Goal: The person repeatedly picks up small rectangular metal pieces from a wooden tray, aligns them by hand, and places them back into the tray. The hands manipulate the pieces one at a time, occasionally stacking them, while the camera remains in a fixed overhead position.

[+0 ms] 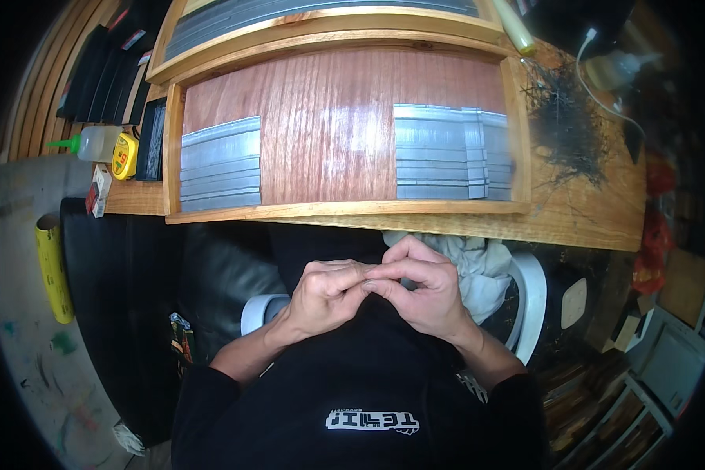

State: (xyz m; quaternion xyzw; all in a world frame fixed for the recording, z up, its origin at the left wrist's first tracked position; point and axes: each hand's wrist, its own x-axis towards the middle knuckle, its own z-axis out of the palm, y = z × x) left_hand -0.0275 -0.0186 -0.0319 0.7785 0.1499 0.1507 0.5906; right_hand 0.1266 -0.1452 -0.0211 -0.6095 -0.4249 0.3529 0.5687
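Note:
My left hand [329, 294] and my right hand [421, 286] meet in front of my chest, fingertips pinched together. Whatever sits between the fingers, if anything, is too small or hidden to name. Just beyond them on the table lies a shallow wooden tray [345, 210] with a reddish wood-grain bottom. Rows of flat silver-grey strips [221, 160] fill its left end, and more such strips [439, 153] lie at its right end. Neither hand touches the tray.
Behind stands a second wooden tray [329, 22] with grey strips. A yellow tape measure [124, 154] and a green-tipped bottle [98, 144] sit left. Thin dark wire-like pieces [564, 117] and a white cable [603, 103] lie right. A yellow roll [53, 270] leans at far left.

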